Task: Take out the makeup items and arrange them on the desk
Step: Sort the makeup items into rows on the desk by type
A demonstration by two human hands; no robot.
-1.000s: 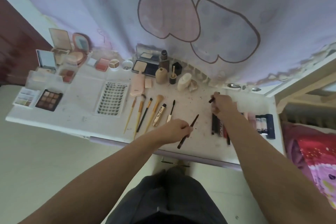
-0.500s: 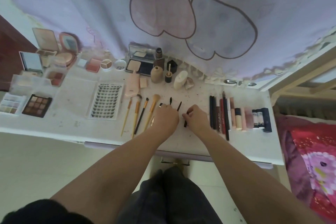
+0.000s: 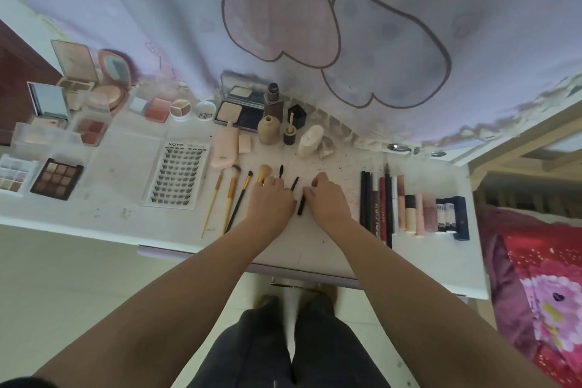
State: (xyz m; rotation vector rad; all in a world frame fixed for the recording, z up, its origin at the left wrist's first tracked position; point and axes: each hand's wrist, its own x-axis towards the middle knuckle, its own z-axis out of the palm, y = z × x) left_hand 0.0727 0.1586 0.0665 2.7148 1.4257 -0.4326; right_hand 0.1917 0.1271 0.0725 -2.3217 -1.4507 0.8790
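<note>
On the white desk (image 3: 113, 198), my left hand (image 3: 270, 203) lies over the lower ends of a fluffy brush (image 3: 265, 172) and a black spoolie wand (image 3: 281, 171). Its fingertips hold the lower end of a thin black brush (image 3: 294, 183). My right hand (image 3: 329, 201) sits just to the right. Its fingers pinch a short black pencil (image 3: 301, 206) lying between the two hands. Three gold-handled brushes (image 3: 232, 195) lie in a row to the left. A row of pencils, lip tubes and lipsticks (image 3: 409, 205) lies to the right.
A lash tray (image 3: 178, 178), eyeshadow palettes (image 3: 57, 179), open compacts (image 3: 94, 85), powder cases (image 3: 239, 107) and small bottles (image 3: 269, 129) fill the back and left of the desk. A patterned curtain (image 3: 283, 25) hangs behind. Red bedding (image 3: 541, 287) lies at the right.
My right hand left the pencil row at the right and came to the middle with a short black pencil. My left hand set the thin black brush beside the spoolie.
</note>
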